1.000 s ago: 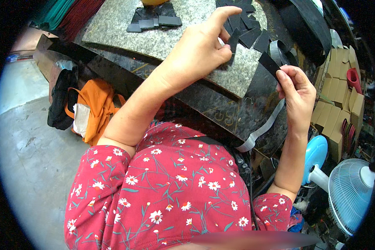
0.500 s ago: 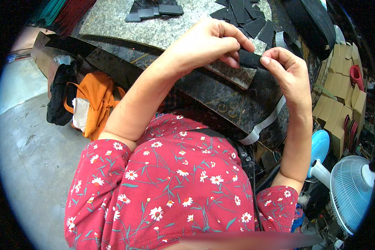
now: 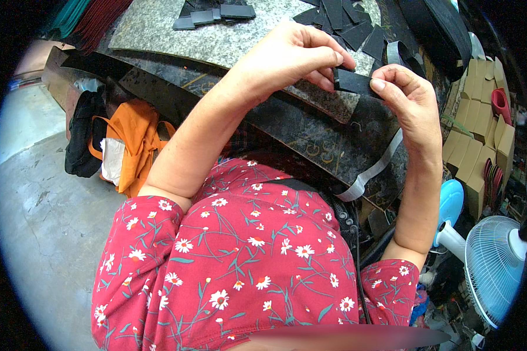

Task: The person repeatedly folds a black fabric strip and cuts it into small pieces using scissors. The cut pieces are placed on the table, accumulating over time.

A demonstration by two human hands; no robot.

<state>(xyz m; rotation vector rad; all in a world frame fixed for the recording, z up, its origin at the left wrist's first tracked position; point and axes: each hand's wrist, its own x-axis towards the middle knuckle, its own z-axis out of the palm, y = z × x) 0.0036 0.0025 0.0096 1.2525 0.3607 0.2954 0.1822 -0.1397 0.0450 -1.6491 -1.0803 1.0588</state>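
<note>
A small black strip of flat material (image 3: 355,83) is stretched between my two hands above the table's near edge. My left hand (image 3: 307,58) pinches its left end, thumb and fingers bent over it. At the right end, my right hand (image 3: 407,93) grips it between thumb and forefinger. Beyond my left hand, several folded black pieces (image 3: 237,11) lie on a speckled grey stone slab (image 3: 170,38). Flat black cut pieces (image 3: 357,36) are heaped past the fingertips. A grey strap (image 3: 375,169) hangs down near my right wrist.
An orange bag (image 3: 137,137) beside a black one (image 3: 82,140) hangs at the table's left. Cardboard boxes (image 3: 471,146) and a blue fan (image 3: 492,272) stand on the right. Wide black webbing (image 3: 436,32) lies at the far right; dark red cords (image 3: 99,23) lie far left.
The black strip shows more fully between my hands, its face turned more toward view. My right hand has moved slightly right, while the left has hardly shifted.
</note>
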